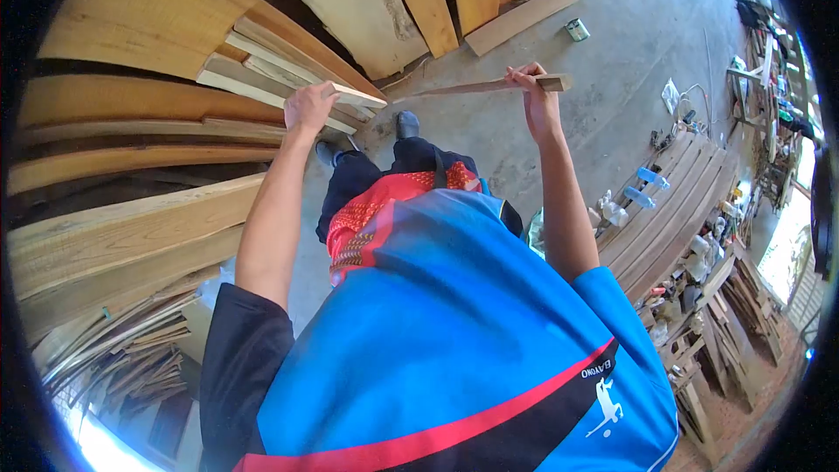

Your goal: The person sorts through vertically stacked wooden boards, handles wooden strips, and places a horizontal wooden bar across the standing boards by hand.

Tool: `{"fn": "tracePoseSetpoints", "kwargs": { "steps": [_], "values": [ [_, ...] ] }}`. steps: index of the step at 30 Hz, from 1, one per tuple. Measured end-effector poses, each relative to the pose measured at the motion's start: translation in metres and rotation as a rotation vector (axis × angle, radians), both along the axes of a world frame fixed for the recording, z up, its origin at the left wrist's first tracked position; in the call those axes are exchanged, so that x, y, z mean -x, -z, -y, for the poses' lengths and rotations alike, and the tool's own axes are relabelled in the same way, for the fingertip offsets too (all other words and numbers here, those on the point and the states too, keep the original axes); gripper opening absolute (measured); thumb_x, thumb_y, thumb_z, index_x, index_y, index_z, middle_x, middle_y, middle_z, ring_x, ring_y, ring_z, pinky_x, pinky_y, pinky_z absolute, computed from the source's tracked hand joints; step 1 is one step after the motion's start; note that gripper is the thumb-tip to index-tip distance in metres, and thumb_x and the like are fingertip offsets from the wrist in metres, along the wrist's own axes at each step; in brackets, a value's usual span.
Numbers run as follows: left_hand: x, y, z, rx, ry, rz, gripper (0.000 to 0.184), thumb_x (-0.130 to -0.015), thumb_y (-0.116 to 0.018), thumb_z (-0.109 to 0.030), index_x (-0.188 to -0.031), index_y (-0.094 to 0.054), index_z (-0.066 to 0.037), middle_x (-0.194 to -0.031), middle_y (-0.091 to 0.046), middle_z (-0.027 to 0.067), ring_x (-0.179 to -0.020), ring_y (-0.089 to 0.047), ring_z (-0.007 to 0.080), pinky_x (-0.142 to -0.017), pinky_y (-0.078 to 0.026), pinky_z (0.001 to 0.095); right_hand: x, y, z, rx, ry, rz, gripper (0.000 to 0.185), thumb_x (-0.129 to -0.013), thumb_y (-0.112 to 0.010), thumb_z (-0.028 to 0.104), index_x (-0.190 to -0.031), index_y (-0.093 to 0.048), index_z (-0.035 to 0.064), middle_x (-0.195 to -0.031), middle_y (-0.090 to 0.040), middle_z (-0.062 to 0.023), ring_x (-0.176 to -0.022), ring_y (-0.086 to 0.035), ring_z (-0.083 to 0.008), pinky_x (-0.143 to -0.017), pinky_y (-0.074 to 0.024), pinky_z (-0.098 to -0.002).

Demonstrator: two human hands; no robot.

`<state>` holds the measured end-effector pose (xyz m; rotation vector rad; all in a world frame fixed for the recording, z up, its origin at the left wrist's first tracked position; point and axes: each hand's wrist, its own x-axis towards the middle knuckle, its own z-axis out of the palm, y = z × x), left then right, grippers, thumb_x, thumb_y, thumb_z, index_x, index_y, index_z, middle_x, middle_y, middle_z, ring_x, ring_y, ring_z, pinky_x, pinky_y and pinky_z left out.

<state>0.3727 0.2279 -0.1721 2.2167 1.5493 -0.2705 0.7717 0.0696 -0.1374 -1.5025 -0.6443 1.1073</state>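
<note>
My left hand point(310, 107) is closed around a pale wooden board point(360, 97) beside the leaning stack of timber. How much of that board lies behind my hand is hard to make out. On the other side, my right hand point(535, 96) grips a long, thin wooden strip point(472, 86) near its thicker end. The strip reaches back toward the timber, its far tip close to the boards. Both arms are stretched out in front of my body, and my feet stand on the floor between them.
Large wooden planks point(140, 17) lean along the left and far side. A short board point(523, 20) and a small can point(577, 30) are on the concrete floor point(629, 52). To the right, a slatted wooden bench point(673, 201) holds plastic bottles. Thin offcuts point(144, 358) pile up at lower left.
</note>
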Motion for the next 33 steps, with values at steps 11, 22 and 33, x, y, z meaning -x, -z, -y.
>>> {"fn": "tracePoseSetpoints", "kwargs": {
  "steps": [11, 22, 33],
  "values": [
    [0.001, 0.038, -0.049, -0.219, -0.177, -0.028, 0.043, -0.096, -0.045, -0.017, -0.139, -0.048, -0.008, -0.128, -0.057, 0.012, -0.11, -0.062, 0.0279, -0.088, -0.052, 0.0452, 0.011, -0.007, 0.0, -0.093, 0.078, -0.183, 0.012, -0.086, -0.061, 0.005, -0.082, -0.05, 0.0078, -0.086, -0.054, -0.0052, -0.085, -0.056, -0.0187, -0.111, -0.0357, -0.0497],
    [0.02, 0.092, -0.121, -0.27, -0.407, 0.165, 0.039, -0.094, -0.049, -0.014, -0.131, -0.053, -0.004, -0.136, -0.05, 0.0116, -0.121, -0.053, 0.0297, -0.098, -0.046, 0.047, 0.026, -0.029, -0.015, -0.094, -0.072, -0.057, 0.011, -0.084, -0.061, 0.008, -0.082, -0.05, 0.0062, -0.082, -0.056, -0.0088, -0.088, -0.057, -0.0233, -0.113, -0.0329, -0.0485],
    [0.032, 0.114, -0.148, -0.468, -0.197, -0.025, 0.046, -0.092, -0.047, -0.011, -0.139, -0.047, -0.005, -0.127, -0.049, 0.0104, -0.109, -0.056, 0.0281, -0.091, -0.047, 0.0442, -0.01, -0.002, 0.006, -0.083, -0.011, 0.002, 0.008, -0.086, -0.058, 0.012, -0.085, -0.051, 0.0094, -0.086, -0.055, -0.0071, -0.092, -0.056, -0.0222, -0.114, -0.0309, -0.0516]
  ]
}}
